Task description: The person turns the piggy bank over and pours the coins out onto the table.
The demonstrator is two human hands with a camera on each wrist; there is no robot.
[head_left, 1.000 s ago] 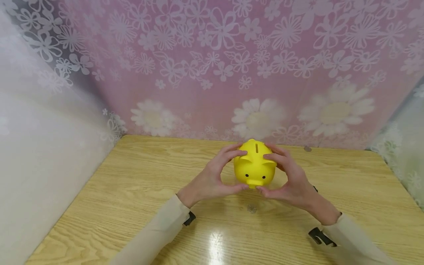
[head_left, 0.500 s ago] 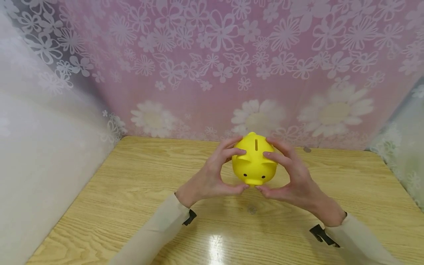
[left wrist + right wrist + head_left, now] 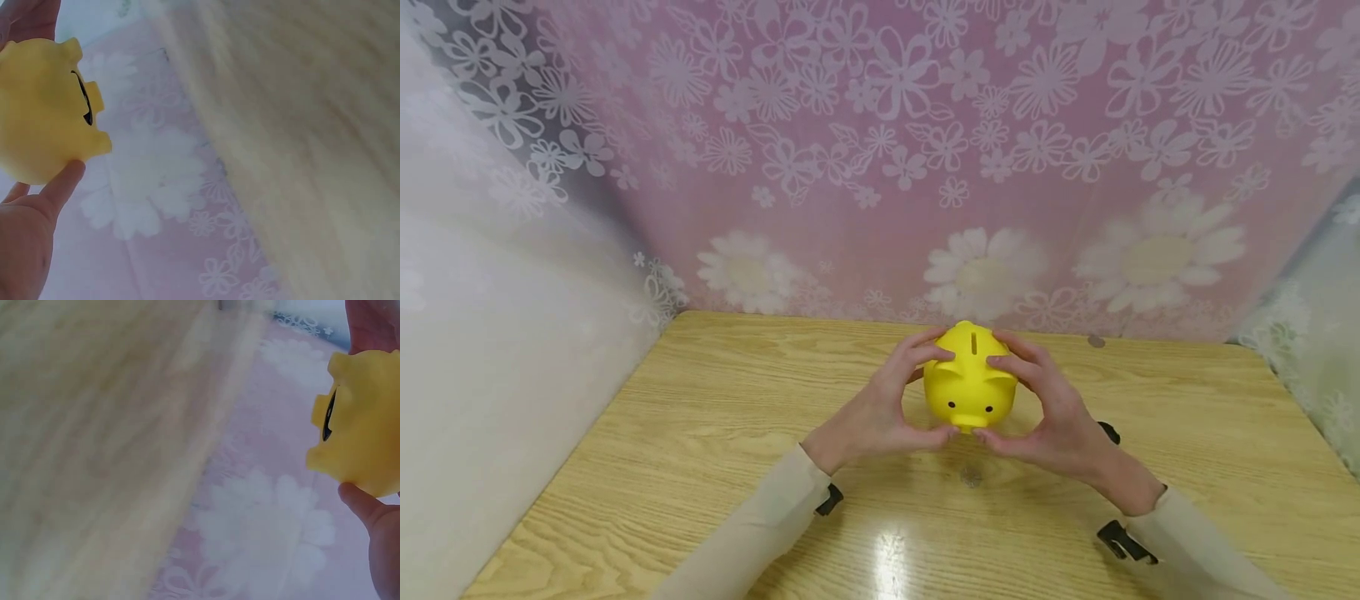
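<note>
A yellow piggy bank (image 3: 968, 396) is held between both hands over the middle of the table, its snout toward me and its coin slot on top. My left hand (image 3: 880, 408) grips its left side, thumb by the snout and fingers around the ear. The right hand (image 3: 1060, 412) grips the other side in the same way. In the left wrist view the piggy bank (image 3: 44, 112) shows its stubby feet and a dark curved line between them, away from the tabletop. The right wrist view also shows the piggy bank (image 3: 365, 422) with a thumb pressed near a foot.
A small round clear disc (image 3: 972, 476) lies on the wooden table (image 3: 737, 400) in front of the piggy bank. Near the back edge is a grey disc (image 3: 1096, 341). A pink flowered curtain (image 3: 850, 167) hangs behind, with pale curtains at both sides.
Both hands first raised the piggy bank a little, then brought it back down and slightly left. Their grip on it looks the same throughout.
</note>
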